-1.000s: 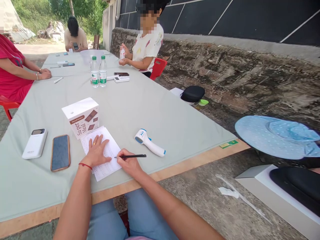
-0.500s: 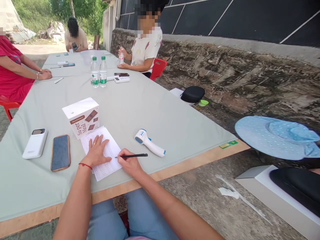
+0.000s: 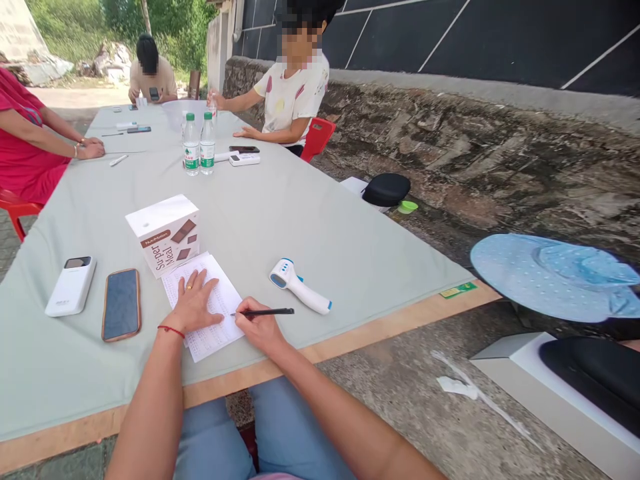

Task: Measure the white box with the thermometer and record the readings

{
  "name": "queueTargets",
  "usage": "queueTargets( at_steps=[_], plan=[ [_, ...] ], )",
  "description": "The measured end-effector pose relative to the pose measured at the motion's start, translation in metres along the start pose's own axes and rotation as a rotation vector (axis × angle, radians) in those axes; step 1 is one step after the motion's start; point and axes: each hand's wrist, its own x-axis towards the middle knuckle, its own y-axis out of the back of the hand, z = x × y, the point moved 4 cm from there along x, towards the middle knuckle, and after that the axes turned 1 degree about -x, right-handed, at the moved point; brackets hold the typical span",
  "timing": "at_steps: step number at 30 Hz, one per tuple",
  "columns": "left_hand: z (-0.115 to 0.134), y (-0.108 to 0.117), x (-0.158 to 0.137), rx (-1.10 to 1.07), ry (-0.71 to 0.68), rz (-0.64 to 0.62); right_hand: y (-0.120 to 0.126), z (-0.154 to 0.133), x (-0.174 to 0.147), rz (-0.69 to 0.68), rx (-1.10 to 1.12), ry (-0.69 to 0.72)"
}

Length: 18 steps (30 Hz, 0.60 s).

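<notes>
My left hand [image 3: 196, 303] lies flat with its fingers spread on the printed paper sheets [image 3: 207, 343], a ring on one finger and a red cord at the wrist. Between the fingers of my right hand [image 3: 257, 327] is a black pen [image 3: 273, 311], its tip at the right part of the top sheet. Just beyond the paper stands a white and brown box [image 3: 167, 237]. To the right of my hands lies a white and blue infrared thermometer [image 3: 300, 287]. A smartphone [image 3: 121, 305] in a brown case and a white power bank [image 3: 71, 287] rest on the left.
Two water bottles [image 3: 191, 147] with green caps stand mid-table on the pale cloth [image 3: 260, 207]. Three people sit around the table's far part. A blue sun hat [image 3: 545, 273] and a white box [image 3: 565, 393] are off the table's right edge.
The person in the white patterned shirt has stretched an arm leftward with a bottle, near the clear basin. My hands and the pen have hardly moved.
</notes>
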Motion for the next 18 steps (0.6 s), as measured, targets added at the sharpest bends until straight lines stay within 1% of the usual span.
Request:
queueTargets(
  at_steps=[2, 4, 6, 7, 9, 11, 14, 16, 17, 18],
  plan=[
    [0.0, 0.0, 0.0, -0.001, 0.001, -0.001, 0.002, 0.0, -0.001, 0.03, -0.008, 0.002],
    [-0.001, 0.0, 0.001, -0.005, 0.004, -0.001, 0.005, -0.001, -0.002, 0.088, -0.018, 0.01],
    [-0.001, 0.001, 0.0, -0.013, 0.003, 0.0, 0.01, -0.004, -0.004, 0.143, -0.056, 0.056],
    [-0.001, 0.0, 0.0, -0.019, 0.002, 0.001, 0.012, -0.006, -0.004, 0.155, -0.093, 0.103],
    [-0.002, 0.0, 0.0, -0.035, -0.003, 0.006, 0.014, -0.01, -0.003, 0.13, -0.209, 0.235],
    [-0.002, -0.001, 0.0, -0.055, -0.01, 0.015, 0.016, -0.012, 0.002, 0.075, -0.384, 0.365],
    [-0.004, -0.002, 0.001, -0.094, -0.029, 0.049, 0.022, -0.008, 0.017, 0.008, -0.697, 0.469],
    [-0.005, -0.001, 0.002, -0.132, -0.056, 0.115, 0.027, -0.005, 0.03, -0.038, -0.847, 0.513],
    [-0.006, 0.002, 0.002, -0.164, -0.068, 0.176, 0.03, -0.004, 0.035, -0.07, -0.892, 0.538],
    [-0.008, 0.006, 0.002, -0.209, -0.072, 0.27, 0.032, -0.002, 0.039, -0.106, -0.922, 0.56]
  ],
)
